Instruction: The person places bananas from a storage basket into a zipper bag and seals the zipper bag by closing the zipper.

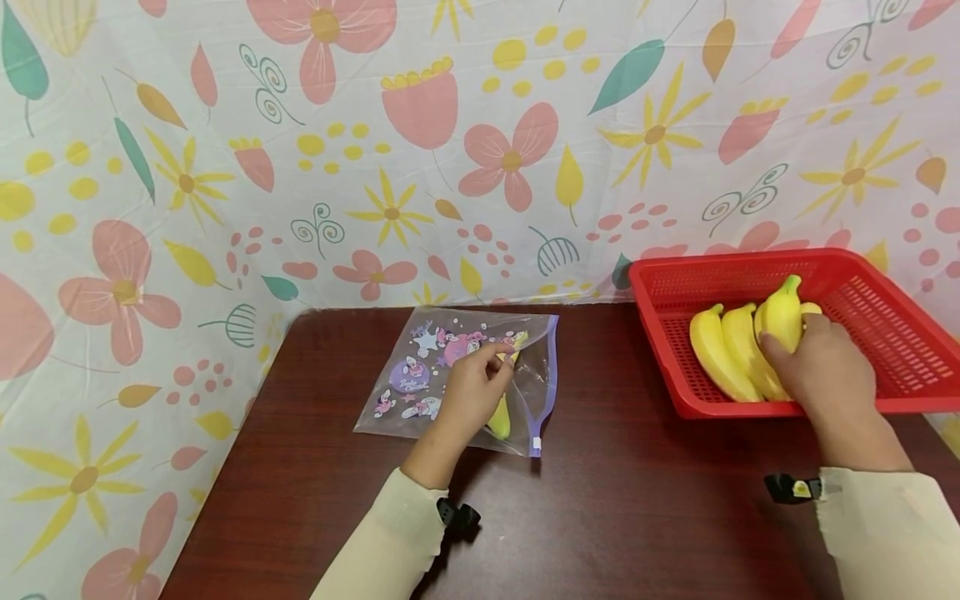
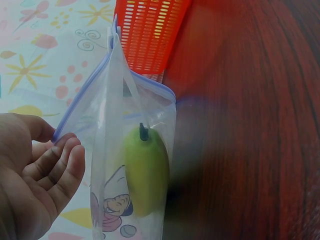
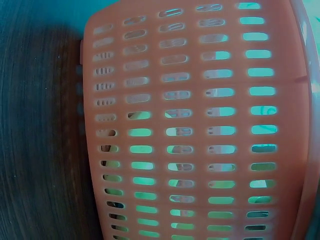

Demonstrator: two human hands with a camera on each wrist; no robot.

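A clear zip bag (image 1: 431, 379) with cartoon prints and a purple zip edge lies on the table, holding a yellow banana (image 1: 500, 421). My left hand (image 1: 468, 387) pinches the bag's purple edge between thumb and fingers. In the left wrist view the bag mouth gapes, and the banana (image 2: 146, 175) inside shows its dark tip. Over at the right, my right hand (image 1: 836, 367) grips a banana (image 1: 782, 317) inside the red basket (image 1: 731, 410). Two more bananas (image 1: 716, 354) lie just left of it. The basket's slotted wall (image 3: 195, 105) hides this hand in the right wrist view.
The dark wood table (image 1: 600, 500) runs between bag and basket. A flower-patterned cloth (image 1: 480, 208) stands right behind its back edge. The basket sits at the back right, its raised rim nearest the right wrist. A white slider (image 1: 536, 443) sits at the zip's near end.
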